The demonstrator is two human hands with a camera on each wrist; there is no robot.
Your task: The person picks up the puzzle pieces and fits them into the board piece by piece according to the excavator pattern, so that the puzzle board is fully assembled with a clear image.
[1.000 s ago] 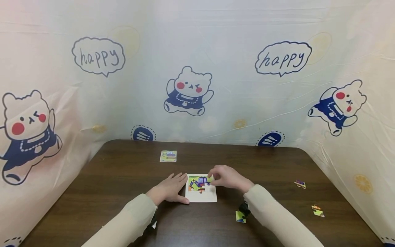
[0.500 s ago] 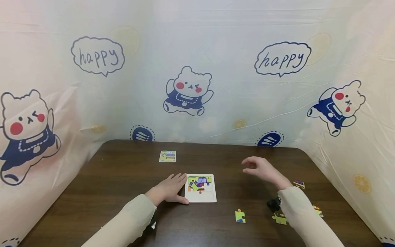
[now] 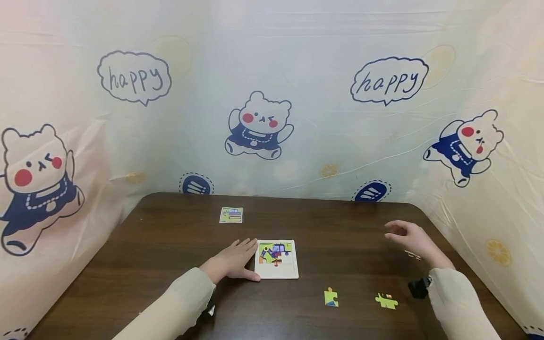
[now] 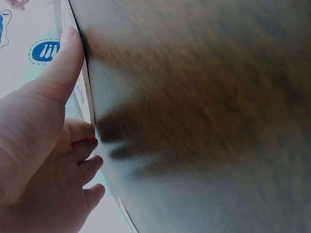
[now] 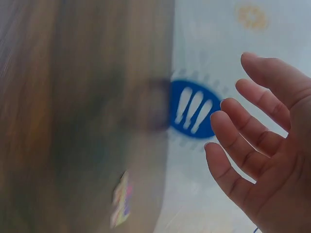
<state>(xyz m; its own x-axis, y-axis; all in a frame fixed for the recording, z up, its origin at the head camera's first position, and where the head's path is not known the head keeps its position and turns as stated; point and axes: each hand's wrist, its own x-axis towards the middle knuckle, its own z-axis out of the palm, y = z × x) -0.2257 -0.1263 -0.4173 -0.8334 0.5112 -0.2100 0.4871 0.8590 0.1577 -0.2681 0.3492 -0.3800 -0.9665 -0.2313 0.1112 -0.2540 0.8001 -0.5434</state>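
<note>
The white puzzle tray lies flat on the desk, about midway between the desk's left and right edges. A partly assembled picture of a vehicle occupies the far and left portions of its recess; white base shows at the near right of the recess.

The left hand rests against the tray's left edge, palm down. Its fingers are extended, with a fingertip at the tray's far left corner and the thumb at the near left corner. Thumb and fingers are apart, pressed along the edge rather than clamped round it.

The right hand is raised over the desk toward its right edge, well apart from the tray. Its fingers are loosely bent, thumb and fingertips apart, and the palm is bare in the right wrist view.

Loose pieces lie to the right of the tray. A green and blue piece is nearest to it, toward the desk's near edge. A green piece lies further right. Another piece, partly covered by the right hand, lies near the desk's right edge.

A square picture card lies near the desk's far edge, closer to the far left corner than to the far right. A printed curtain stands behind.
</note>
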